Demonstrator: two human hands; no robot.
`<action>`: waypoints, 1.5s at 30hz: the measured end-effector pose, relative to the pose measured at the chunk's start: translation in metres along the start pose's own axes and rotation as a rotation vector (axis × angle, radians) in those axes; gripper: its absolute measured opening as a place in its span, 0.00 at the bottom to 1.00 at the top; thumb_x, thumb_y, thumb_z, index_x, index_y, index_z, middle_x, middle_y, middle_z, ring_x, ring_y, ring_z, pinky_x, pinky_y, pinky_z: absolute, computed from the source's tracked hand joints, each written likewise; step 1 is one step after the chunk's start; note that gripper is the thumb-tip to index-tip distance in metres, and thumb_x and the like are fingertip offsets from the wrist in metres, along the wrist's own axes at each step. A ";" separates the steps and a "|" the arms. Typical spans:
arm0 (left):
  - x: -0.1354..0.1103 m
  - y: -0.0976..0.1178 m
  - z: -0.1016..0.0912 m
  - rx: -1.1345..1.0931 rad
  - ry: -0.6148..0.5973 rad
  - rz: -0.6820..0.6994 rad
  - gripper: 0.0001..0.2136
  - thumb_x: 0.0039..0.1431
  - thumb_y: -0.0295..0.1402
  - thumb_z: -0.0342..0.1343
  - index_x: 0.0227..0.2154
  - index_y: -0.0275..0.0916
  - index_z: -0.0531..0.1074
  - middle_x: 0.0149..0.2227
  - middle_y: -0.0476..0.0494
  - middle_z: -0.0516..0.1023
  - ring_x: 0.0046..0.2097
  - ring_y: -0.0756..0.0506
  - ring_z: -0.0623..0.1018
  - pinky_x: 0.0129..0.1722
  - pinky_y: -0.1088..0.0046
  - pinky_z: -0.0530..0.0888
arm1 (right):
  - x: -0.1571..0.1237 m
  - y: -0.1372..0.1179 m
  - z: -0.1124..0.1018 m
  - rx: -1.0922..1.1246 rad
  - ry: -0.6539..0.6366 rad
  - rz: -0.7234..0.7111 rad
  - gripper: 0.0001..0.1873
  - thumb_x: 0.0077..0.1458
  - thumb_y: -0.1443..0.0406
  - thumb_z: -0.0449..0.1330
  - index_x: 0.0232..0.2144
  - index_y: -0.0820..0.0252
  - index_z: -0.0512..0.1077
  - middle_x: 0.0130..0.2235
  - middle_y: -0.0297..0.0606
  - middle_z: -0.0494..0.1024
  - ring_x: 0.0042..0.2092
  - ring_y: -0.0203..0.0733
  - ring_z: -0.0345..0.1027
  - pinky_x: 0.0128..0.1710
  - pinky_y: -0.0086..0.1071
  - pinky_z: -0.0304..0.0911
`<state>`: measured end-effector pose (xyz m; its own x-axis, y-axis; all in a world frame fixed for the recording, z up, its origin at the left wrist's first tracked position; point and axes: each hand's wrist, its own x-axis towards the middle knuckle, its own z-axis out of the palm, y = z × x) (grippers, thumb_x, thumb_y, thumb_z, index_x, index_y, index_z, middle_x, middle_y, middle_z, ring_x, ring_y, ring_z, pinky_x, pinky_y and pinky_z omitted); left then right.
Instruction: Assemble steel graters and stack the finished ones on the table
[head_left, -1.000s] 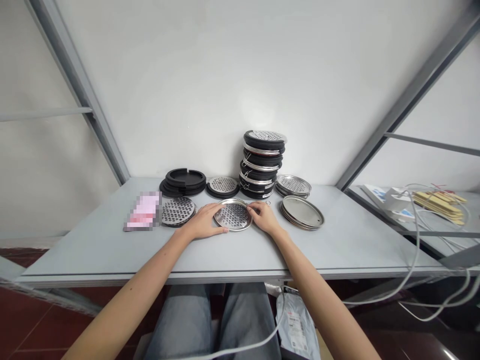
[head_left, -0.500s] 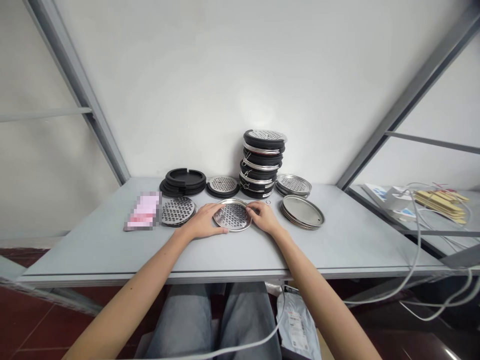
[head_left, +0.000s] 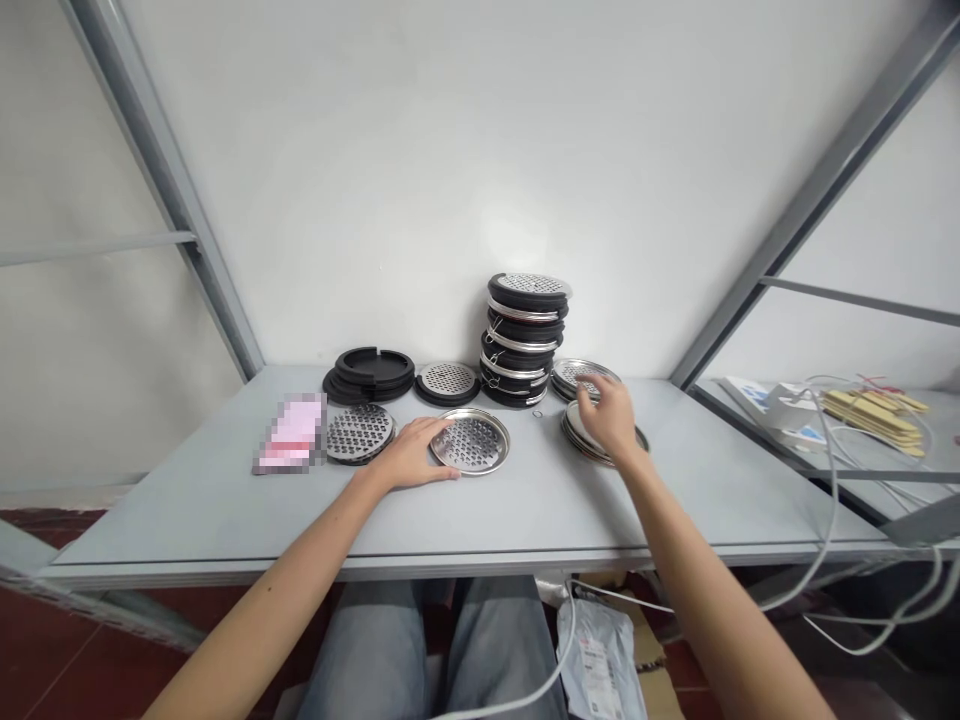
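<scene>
A shallow round metal dish (head_left: 504, 442) with a perforated metal disc (head_left: 472, 446) inside it lies flat on the table. My left hand (head_left: 409, 455) grips its left rim, fingers at the back and thumb at the front. Above a stack of plain round metal plates (head_left: 581, 440) at the right is my right hand (head_left: 609, 418), holding nothing, with thumb and fingers apart. It partly covers that stack and the rimmed dishes with a perforated disc (head_left: 574, 370) behind it. A small metal ring (head_left: 537, 413) lies between the dish and the plates.
At the back stands a tall stack of black rings and metal discs (head_left: 526, 340). Left of it are a black holder with a perforated disc (head_left: 448, 380), black rings (head_left: 375, 367), loose perforated discs (head_left: 358, 434) and a blurred pink item (head_left: 291, 432). White cables (head_left: 831, 500) hang at right.
My right hand has let go of the dish's right edge and moved right, over the stack of plain plates. My left hand stays at the dish. The view has tilted slightly.
</scene>
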<state>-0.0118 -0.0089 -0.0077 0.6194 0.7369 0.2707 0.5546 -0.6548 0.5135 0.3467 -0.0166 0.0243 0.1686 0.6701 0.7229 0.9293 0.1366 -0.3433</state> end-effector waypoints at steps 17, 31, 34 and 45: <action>-0.002 -0.004 0.004 0.001 0.003 0.000 0.37 0.48 0.53 0.62 0.59 0.44 0.62 0.61 0.37 0.64 0.62 0.33 0.62 0.61 0.53 0.59 | 0.046 0.051 0.017 -0.471 -0.415 0.134 0.18 0.54 0.61 0.57 0.46 0.56 0.76 0.50 0.44 0.75 0.54 0.54 0.62 0.52 0.43 0.58; -0.001 -0.001 0.002 0.046 0.009 0.002 0.35 0.49 0.52 0.62 0.58 0.42 0.64 0.60 0.38 0.66 0.61 0.35 0.65 0.61 0.55 0.61 | 0.046 0.056 0.026 -0.469 -0.358 0.093 0.13 0.56 0.64 0.54 0.37 0.57 0.79 0.47 0.43 0.77 0.53 0.52 0.61 0.47 0.41 0.57; -0.001 -0.001 0.002 0.055 0.004 -0.003 0.34 0.49 0.52 0.61 0.58 0.43 0.65 0.60 0.38 0.66 0.62 0.35 0.64 0.61 0.55 0.61 | 0.043 0.054 0.026 -0.498 -0.293 0.043 0.16 0.58 0.66 0.50 0.36 0.61 0.78 0.43 0.47 0.78 0.50 0.52 0.64 0.45 0.41 0.56; -0.002 0.006 -0.001 0.056 0.001 0.000 0.38 0.51 0.49 0.61 0.63 0.41 0.56 0.62 0.38 0.62 0.61 0.35 0.65 0.62 0.57 0.60 | 0.055 0.078 -0.004 -0.378 0.060 -0.057 0.14 0.60 0.65 0.49 0.34 0.60 0.75 0.44 0.43 0.77 0.44 0.47 0.65 0.43 0.37 0.56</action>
<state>-0.0097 -0.0140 -0.0042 0.6187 0.7372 0.2714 0.5851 -0.6630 0.4671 0.4297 0.0274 0.0398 0.1217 0.6237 0.7721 0.9914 -0.1134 -0.0647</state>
